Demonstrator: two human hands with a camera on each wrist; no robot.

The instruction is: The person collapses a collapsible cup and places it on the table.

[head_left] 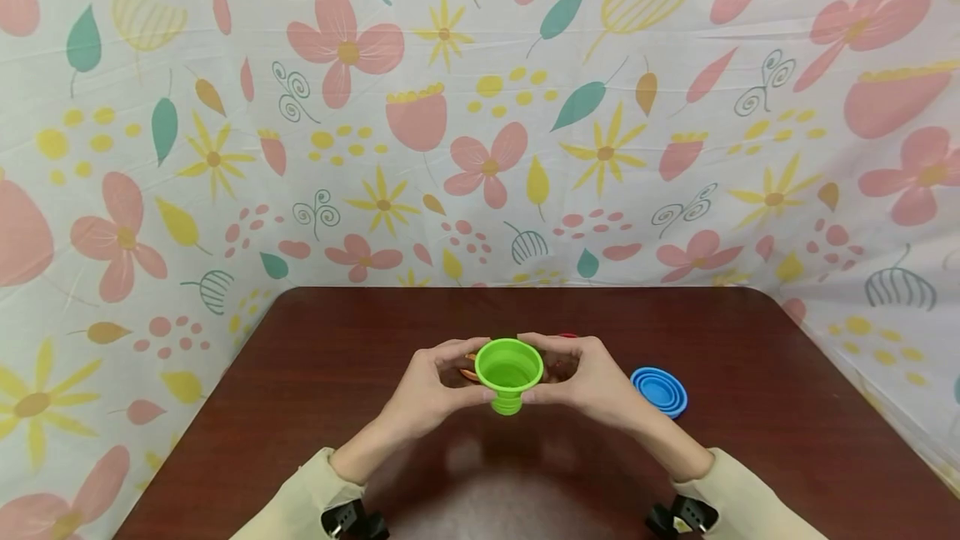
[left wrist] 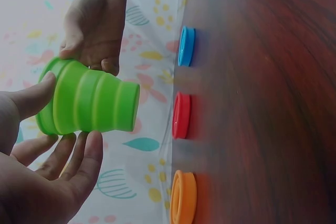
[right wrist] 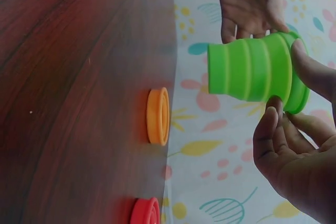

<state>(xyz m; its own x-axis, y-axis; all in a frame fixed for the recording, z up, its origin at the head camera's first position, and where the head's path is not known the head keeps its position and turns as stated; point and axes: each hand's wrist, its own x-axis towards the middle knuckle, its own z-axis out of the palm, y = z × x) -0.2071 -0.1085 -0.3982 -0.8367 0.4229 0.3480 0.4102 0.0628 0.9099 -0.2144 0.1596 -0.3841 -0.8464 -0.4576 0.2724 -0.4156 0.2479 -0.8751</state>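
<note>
A green collapsible cup, stretched out to its full ringed height, is held up above the table between both hands. My left hand grips it from the left, thumb near the rim and fingers along the ringed wall, as the left wrist view shows. From the opposite side my right hand pinches it the same way, thumb at the rim. The wide mouth faces up toward the head camera, and its narrow base points down.
Three flattened collapsible cups lie on the dark wooden table: a blue cup to the right, a red cup in the middle and an orange cup to the left. A flower-patterned cloth hangs behind the table.
</note>
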